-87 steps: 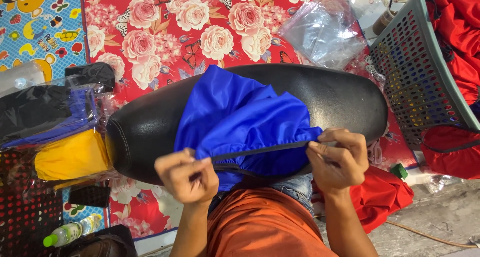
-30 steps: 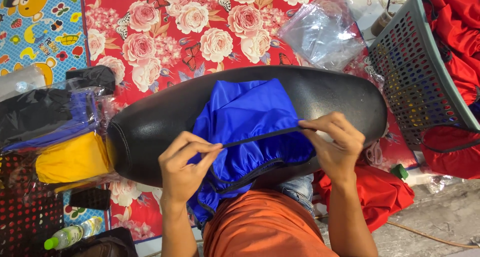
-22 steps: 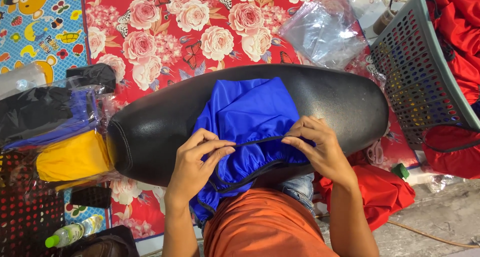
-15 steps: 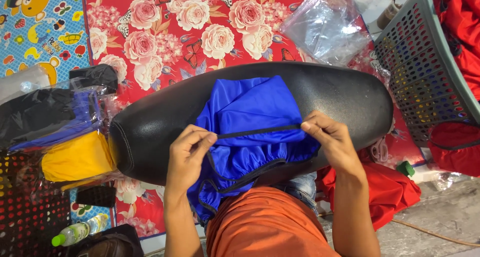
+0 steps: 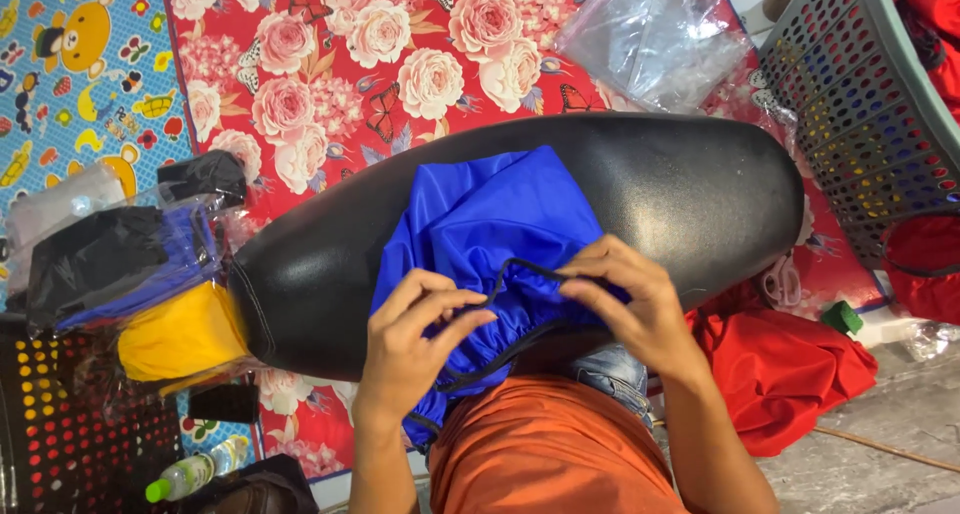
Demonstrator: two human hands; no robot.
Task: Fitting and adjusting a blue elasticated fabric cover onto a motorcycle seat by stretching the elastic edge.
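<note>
A blue fabric cover (image 5: 490,214) with a black elastic edge lies draped over a long black seat cushion (image 5: 640,189) across my lap. My left hand (image 5: 415,329) pinches the gathered blue hem and its black cord at the near left. My right hand (image 5: 630,304) pinches the same cord a little to the right, so the cord arcs up between the two hands. Both hands rest over the near edge of the cushion, above my orange shirt.
A red floral mat (image 5: 380,54) lies under the cushion. Bagged black, blue and yellow fabric (image 5: 150,284) is stacked at the left over a red perforated crate (image 5: 70,434). A grey perforated basket (image 5: 860,114), clear plastic bags (image 5: 655,34) and red cloth (image 5: 790,369) sit at the right.
My hands have come closer together along the elastic edge, from a wide stretch to a tight pinch, and the black cord now bows up between them.
</note>
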